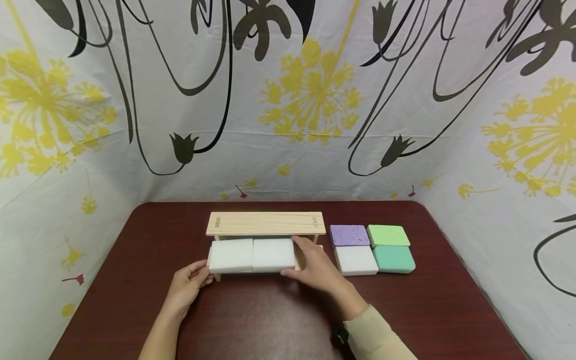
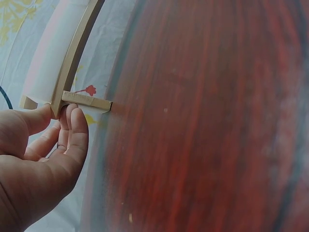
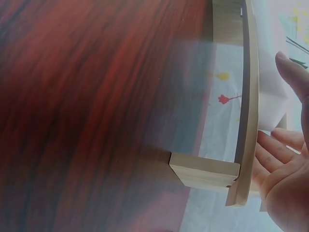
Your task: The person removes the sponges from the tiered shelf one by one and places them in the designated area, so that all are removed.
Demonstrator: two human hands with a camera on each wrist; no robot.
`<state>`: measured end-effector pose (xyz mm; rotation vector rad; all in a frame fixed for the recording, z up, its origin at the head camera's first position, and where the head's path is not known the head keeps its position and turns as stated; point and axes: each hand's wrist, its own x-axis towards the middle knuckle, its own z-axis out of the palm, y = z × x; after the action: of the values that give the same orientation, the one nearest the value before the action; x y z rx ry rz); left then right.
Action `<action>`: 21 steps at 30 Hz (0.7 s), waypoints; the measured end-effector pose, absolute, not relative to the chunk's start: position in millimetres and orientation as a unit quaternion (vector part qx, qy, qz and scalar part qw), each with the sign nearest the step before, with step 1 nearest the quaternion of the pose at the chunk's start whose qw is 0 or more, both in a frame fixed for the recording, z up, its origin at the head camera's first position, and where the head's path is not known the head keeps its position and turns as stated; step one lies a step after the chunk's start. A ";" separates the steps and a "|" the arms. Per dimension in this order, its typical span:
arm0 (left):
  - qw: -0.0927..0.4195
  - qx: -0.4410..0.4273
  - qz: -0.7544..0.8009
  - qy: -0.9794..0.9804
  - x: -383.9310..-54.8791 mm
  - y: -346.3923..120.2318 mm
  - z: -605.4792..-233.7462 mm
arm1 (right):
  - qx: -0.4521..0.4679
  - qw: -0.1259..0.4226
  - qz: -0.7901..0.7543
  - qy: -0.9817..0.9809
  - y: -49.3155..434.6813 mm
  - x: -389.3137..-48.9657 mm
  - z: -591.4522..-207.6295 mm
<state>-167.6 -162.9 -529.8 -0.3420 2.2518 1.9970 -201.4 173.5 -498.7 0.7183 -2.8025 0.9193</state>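
Two white sponges [image 1: 231, 256] lie side by side on a low wooden stand [image 3: 250, 92]. My left hand [image 1: 186, 287] is at the stand's left end; in the left wrist view its thumb and fingers pinch the end of the board, beside a short leg [image 2: 89, 101]. My right hand [image 1: 317, 267] is at the right end of the right-hand white sponge [image 1: 273, 255], thumb at its near corner and fingers at its far corner. In the right wrist view those fingers [image 3: 273, 152] show beside the end of the sponge, above the stand's board.
Behind the front stand is another wooden stand [image 1: 265, 223] with a bare top. To the right lie a purple sponge [image 1: 349, 235], a light green one [image 1: 389, 235], a white one [image 1: 356, 261] and a teal one [image 1: 394, 259]. Patterned cloth [image 1: 288, 165] hangs around the dark red table [image 1: 252, 320].
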 end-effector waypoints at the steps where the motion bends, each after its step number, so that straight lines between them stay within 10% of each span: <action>1: 0.056 -0.113 0.658 0.742 -167.6 -162.9 -530.0 | 0.237 0.054 0.302 -0.922 173.1 -201.8 -499.0; 21: 0.056 -0.112 0.658 0.742 -166.7 -162.8 -530.0 | 0.230 0.053 0.309 -0.921 181.1 -196.6 -500.9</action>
<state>-166.7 -162.8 -530.0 -0.3392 2.2519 1.9975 -196.6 181.1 -500.9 0.6995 -2.8006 0.9384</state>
